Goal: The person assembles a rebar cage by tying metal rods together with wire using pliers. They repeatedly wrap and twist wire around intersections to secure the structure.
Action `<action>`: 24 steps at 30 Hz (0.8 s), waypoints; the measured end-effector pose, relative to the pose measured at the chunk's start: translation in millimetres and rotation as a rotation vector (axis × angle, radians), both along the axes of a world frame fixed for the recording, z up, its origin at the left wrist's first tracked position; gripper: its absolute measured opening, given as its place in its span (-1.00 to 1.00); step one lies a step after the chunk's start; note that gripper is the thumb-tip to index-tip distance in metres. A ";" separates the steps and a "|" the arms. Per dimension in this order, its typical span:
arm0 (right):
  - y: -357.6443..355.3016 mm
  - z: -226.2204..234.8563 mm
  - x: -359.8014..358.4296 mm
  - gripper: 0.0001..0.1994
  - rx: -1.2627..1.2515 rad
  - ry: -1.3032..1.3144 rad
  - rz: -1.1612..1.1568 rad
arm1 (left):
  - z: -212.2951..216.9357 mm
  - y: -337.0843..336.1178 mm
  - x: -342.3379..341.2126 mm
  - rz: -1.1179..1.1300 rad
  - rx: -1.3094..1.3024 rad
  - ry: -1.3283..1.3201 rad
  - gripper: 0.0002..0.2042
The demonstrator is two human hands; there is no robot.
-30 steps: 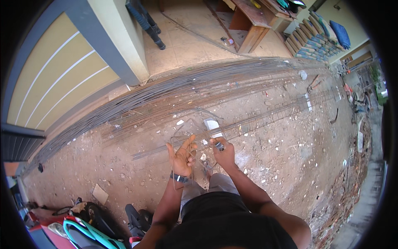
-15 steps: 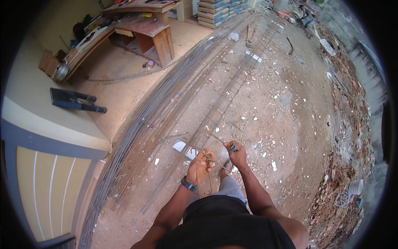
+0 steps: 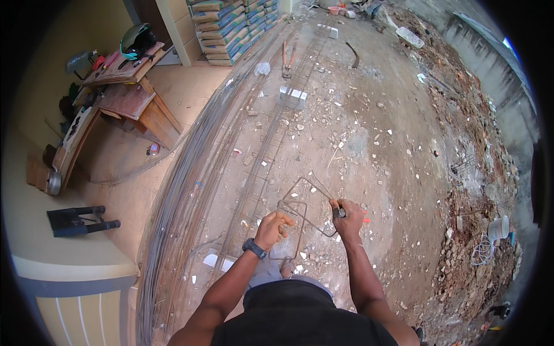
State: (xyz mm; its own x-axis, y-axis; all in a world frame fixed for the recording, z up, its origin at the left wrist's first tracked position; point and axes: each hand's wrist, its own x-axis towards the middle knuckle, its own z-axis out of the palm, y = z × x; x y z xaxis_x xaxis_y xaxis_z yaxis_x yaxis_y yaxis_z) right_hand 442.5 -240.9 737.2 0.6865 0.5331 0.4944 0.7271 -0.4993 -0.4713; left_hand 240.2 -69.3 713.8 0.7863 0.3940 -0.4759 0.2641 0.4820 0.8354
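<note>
Two bent steel rebar stirrups [image 3: 304, 228] hang before me, roughly square loops overlapping at their upper left. My left hand [image 3: 272, 229], with a dark watch on its wrist, curls its fingers around the left side of the loops; the exact grip is partly hidden. My right hand [image 3: 348, 222] is closed on a small hand tool [image 3: 339, 213] with a dark metal head and a red end showing beyond the fist. Its fingers lie against the right side of the tilted loop. Left of the hands, a long rebar cage [image 3: 254, 179] lies on the ground.
Long loose steel bars [image 3: 179, 196] run along the left. Farther off lie bolt cutters [image 3: 287, 60] and white blocks [image 3: 292, 97] under the cage. Stacked bags [image 3: 222, 34] and a wooden desk [image 3: 156, 118] stand far left. Rubble [image 3: 467, 254] and a white bucket [image 3: 498, 228] line the right.
My view has swung to the right. Both hands have moved farther apart, and the stirrups, bunched at my left hand before, now spread out between them, one loop tilted toward my right hand.
</note>
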 end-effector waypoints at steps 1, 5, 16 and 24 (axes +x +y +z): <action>4.4 -2.2 14.7 -0.70 -0.022 0.008 -0.025 | -11.2 6.2 18.4 0.050 0.155 -0.051 -0.77; 32.6 -53.7 82.3 -0.66 -0.091 0.530 -0.234 | -26.1 19.6 105.6 0.281 0.237 -0.203 -0.81; 138.6 -94.5 324.7 -0.70 0.167 0.504 -0.429 | -36.5 301.9 327.0 0.454 -0.242 -0.241 -0.64; 383.0 -3.6 394.9 -0.74 0.039 0.479 0.076 | -21.0 390.5 519.4 0.339 -0.683 -0.348 -0.46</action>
State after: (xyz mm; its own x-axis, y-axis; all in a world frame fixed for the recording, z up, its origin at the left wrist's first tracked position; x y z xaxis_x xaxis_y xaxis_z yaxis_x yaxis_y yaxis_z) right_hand 837.4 142.1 733.6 0.8017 0.5778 0.1530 0.4577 -0.4289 -0.7788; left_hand 759.6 321.2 692.8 0.8231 0.3488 -0.4481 -0.2049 0.9184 0.3384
